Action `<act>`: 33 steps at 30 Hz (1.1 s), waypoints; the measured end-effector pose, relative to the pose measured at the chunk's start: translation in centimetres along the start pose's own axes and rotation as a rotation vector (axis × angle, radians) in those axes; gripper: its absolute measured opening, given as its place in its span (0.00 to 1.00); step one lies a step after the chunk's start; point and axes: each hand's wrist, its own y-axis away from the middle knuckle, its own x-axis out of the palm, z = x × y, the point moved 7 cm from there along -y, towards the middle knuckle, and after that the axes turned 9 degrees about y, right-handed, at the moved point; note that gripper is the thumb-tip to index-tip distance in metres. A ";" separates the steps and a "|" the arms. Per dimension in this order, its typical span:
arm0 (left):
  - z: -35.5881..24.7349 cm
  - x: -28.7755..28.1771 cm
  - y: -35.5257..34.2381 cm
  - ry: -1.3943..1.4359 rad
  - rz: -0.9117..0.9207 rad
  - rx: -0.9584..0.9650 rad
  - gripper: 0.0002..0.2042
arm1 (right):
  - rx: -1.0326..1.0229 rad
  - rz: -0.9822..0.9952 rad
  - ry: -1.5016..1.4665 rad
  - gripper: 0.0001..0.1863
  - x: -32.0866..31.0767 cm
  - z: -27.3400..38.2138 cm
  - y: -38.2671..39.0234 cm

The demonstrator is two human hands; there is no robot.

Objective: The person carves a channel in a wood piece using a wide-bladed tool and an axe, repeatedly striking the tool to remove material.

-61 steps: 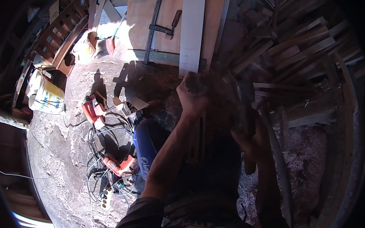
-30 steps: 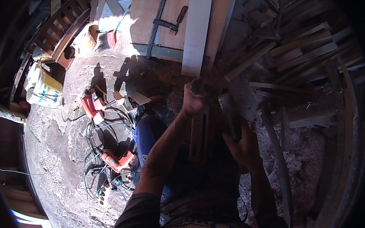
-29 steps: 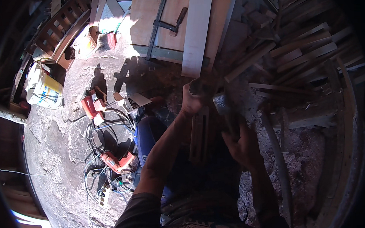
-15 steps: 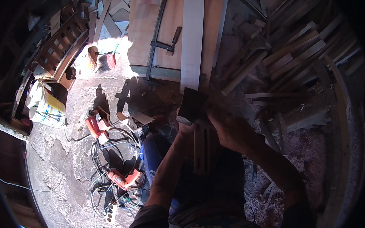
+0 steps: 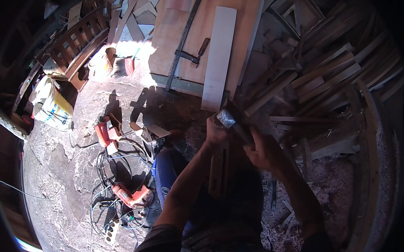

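A hatchet [image 5: 227, 118] is held in front of my body, its pale metal poll turned up toward me and its dark blade mostly hidden. My right hand [image 5: 260, 149] is closed around its handle. Against the left side of the head my left hand [image 5: 216, 131] is curled, with its fingers partly hidden behind the metal. Directly below, between my legs, shows a slotted piece of wood [image 5: 218, 169], dim in shadow. A long pale board [image 5: 219, 57] lies just beyond my hands on a wooden panel [image 5: 173, 35].
A bar clamp [image 5: 186, 56] rests on the panel. On the floor at left are a red drill [image 5: 132, 195], another red power tool [image 5: 107, 133], tangled cords and a white bucket [image 5: 54, 107]. Stacked timber [image 5: 326, 78] fills the right; wood shavings [image 5: 304, 202] cover the floor nearby.
The hatchet has tilted, so its poll now faces me instead of the dark side of the head. Both hands have shifted right with it. The whole view has also swung slightly.
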 end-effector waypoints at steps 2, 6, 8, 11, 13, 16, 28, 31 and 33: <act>0.1 -0.7 0.4 -0.133 -0.018 -0.044 0.11 | 0.009 -0.081 -0.175 0.29 -4.4 2.6 0.2; -1.0 0.3 0.5 -0.133 0.005 -0.053 0.13 | -0.158 -0.847 -0.047 0.29 -16.6 6.5 2.0; -1.2 0.7 0.2 -0.185 0.058 -0.030 0.14 | -0.172 -1.086 0.558 0.28 -19.0 7.1 3.3; -1.1 0.3 0.0 -0.131 0.054 -0.064 0.14 | -0.265 -0.685 0.454 0.30 -8.4 3.4 0.7; -1.3 1.7 2.0 -0.053 0.029 -0.082 0.12 | -0.034 -0.073 0.229 0.32 4.6 -3.5 -0.3; -3.8 1.1 5.7 -0.112 -0.052 0.050 0.10 | 0.109 0.040 0.097 0.32 4.0 -3.4 2.2; -6.5 3.1 3.6 -0.142 0.044 0.075 0.08 | 0.498 -0.117 -0.776 0.34 7.0 -7.9 11.3; -10.4 5.0 3.4 -0.077 -0.011 -0.016 0.07 | 0.574 -0.062 -0.844 0.33 8.2 -8.5 13.5; -13.3 7.6 2.3 -0.449 0.262 0.251 0.07 | 0.654 -0.017 -0.929 0.31 8.4 -7.9 13.6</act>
